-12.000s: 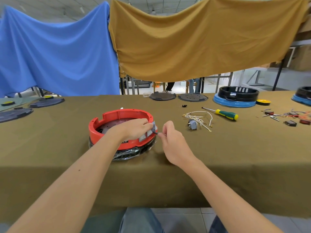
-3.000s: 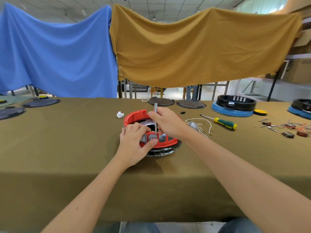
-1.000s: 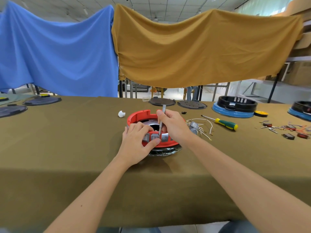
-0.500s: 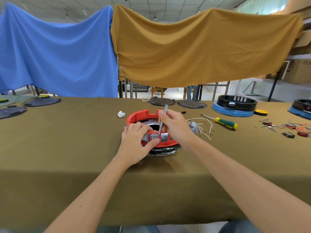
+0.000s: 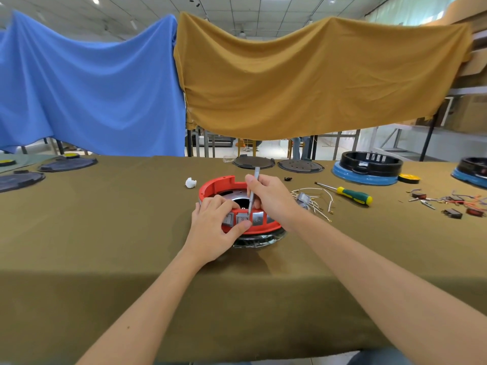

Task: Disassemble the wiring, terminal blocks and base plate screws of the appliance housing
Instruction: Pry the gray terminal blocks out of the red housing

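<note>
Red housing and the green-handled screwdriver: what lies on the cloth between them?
In the head view, a loose bundle of pale wires with a small grey block lies between the red housing and the screwdriver.

The housing (image 5: 241,206) is set on the counter (image 5: 105,233), about midway along it, nearer the front edge than the back. The left hand (image 5: 213,227) is laid on its front wall, the right hand (image 5: 268,198) over its right side, with a thin tool (image 5: 252,191) held upright between them. Just behind and left of the housing a small clip (image 5: 190,182) is found. To its right loose wires (image 5: 313,200) are spread, and beyond them a screwdriver (image 5: 347,193). Two flat plates (image 5: 276,163) are placed along the back edge. Toward the right edge small parts (image 5: 448,204) are scattered.
</note>
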A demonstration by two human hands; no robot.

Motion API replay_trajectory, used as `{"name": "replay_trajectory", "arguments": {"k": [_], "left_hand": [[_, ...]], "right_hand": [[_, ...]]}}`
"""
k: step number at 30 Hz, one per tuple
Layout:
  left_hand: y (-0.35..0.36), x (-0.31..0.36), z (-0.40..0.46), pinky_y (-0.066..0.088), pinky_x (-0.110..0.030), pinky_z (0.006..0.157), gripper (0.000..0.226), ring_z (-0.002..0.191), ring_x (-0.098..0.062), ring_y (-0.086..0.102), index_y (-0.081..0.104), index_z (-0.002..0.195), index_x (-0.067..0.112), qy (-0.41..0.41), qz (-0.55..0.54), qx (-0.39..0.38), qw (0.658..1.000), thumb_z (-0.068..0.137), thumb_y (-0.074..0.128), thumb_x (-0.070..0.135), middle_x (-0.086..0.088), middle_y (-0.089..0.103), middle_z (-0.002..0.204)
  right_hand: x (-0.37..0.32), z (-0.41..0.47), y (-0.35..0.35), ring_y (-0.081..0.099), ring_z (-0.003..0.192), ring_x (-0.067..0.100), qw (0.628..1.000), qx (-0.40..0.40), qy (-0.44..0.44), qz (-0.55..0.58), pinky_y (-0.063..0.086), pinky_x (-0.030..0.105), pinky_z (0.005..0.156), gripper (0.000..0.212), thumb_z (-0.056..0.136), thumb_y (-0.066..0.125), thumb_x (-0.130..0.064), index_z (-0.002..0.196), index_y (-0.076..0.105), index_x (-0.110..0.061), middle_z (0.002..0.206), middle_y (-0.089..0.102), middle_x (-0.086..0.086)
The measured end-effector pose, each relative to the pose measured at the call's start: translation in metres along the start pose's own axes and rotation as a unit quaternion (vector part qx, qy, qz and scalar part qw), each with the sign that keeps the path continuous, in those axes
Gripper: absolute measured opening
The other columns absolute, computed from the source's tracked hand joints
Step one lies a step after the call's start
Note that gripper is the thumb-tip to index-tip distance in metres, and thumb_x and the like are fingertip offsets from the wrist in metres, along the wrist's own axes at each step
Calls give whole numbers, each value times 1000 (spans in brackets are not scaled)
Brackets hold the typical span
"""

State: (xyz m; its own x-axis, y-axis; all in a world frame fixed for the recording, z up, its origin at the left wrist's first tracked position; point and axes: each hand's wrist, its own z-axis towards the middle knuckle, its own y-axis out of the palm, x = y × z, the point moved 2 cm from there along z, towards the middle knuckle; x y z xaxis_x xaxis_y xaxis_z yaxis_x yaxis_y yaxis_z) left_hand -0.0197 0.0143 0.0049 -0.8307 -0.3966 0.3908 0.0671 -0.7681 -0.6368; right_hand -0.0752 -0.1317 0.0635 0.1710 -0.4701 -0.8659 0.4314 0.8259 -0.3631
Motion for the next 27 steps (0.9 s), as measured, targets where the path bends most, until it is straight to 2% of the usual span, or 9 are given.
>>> {"name": "replay_trajectory", "arguments": {"k": [4, 11, 14, 19, 27], "left_hand": [[1, 0, 0, 33, -58, 104, 46, 108, -12, 41, 63, 108, 22, 0, 1, 2, 1000, 83, 54, 59, 8, 52, 103], [1, 0, 0, 32, -58, 104, 45, 109, -12, 40, 62, 109, 23, -2, 1, -2, 1000, 83, 54, 59, 9, 51, 104], [1, -1, 0, 33, -59, 104, 43, 109, -12, 39, 62, 110, 22, 2, 4, -2, 1000, 85, 57, 57, 9, 51, 104], [1, 0, 1, 34, -57, 103, 53, 107, -12, 40, 62, 109, 22, 4, 9, -2, 1000, 81, 50, 65, 9, 51, 103], [1, -1, 1, 34, -58, 103, 59, 107, -10, 39, 62, 109, 22, 6, 2, 1, 1000, 79, 43, 70, 10, 51, 103]], "right_hand": [[4, -4, -3, 49, 52, 8, 999, 18, -11, 44, 42, 16, 49, 37, 106, 44, -34, 84, 59, -9, 61, 53, 3], [-1, 3, -4, 47, 44, 3, 999, -26, 20, 9, 39, 13, 45, 38, 106, 44, -35, 80, 60, -13, 56, 54, -1], [-4, 9, -2, 47, 46, 5, 997, -53, 52, -19, 41, 17, 52, 38, 106, 45, -37, 81, 61, -13, 54, 53, -4], [-7, 17, 0, 44, 48, 7, 991, -84, 86, -65, 41, 23, 61, 39, 106, 44, -40, 81, 59, -14, 56, 50, -5], [-9, 15, 0, 42, 54, 8, 991, -96, 65, -65, 41, 24, 64, 39, 106, 41, -39, 80, 56, -15, 59, 47, -6]]}}
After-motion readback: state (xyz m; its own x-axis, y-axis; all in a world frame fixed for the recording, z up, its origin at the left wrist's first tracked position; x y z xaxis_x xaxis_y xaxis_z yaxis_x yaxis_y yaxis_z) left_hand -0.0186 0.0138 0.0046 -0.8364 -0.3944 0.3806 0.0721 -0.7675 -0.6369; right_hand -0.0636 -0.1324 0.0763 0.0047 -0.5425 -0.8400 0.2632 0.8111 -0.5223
